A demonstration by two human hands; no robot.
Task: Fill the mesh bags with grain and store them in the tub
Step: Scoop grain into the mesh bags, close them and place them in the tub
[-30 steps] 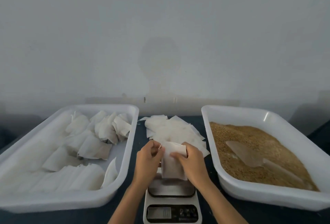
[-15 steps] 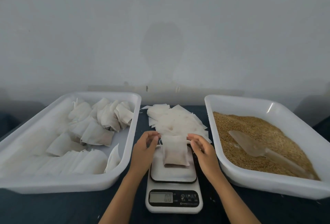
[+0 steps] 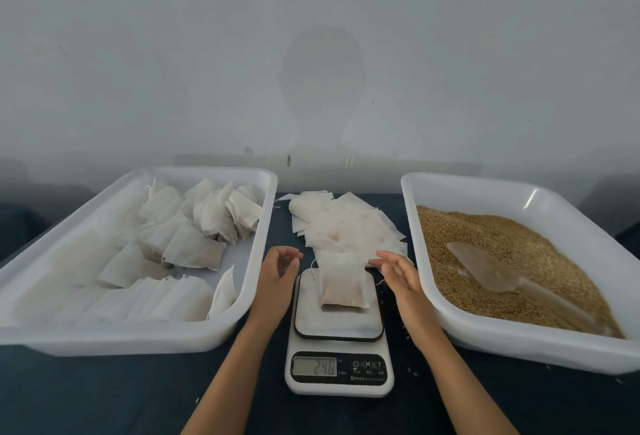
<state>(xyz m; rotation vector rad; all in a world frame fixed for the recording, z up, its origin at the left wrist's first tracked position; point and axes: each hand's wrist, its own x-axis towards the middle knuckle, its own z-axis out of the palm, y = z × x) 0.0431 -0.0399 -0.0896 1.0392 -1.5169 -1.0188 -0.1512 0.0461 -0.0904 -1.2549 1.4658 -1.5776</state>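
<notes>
Glossy white plastic tub (image 3: 266,226); matt cloth-like mesh bag (image 3: 343,282).

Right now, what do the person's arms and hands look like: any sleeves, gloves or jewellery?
Both hands, left and right, are bare, with no gloves, and I see no rings. The forearms are bare as far as the bottom edge of the view: no sleeves, watch or bracelet show.

Single head-worn camera looks forward and down, close over the scale (image 3: 338,323).

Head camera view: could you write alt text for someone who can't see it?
A filled mesh bag lies on a kitchen scale, with open left hand and right hand beside it. Left tub holds filled bags; right tub holds grain and a scoop.
</notes>
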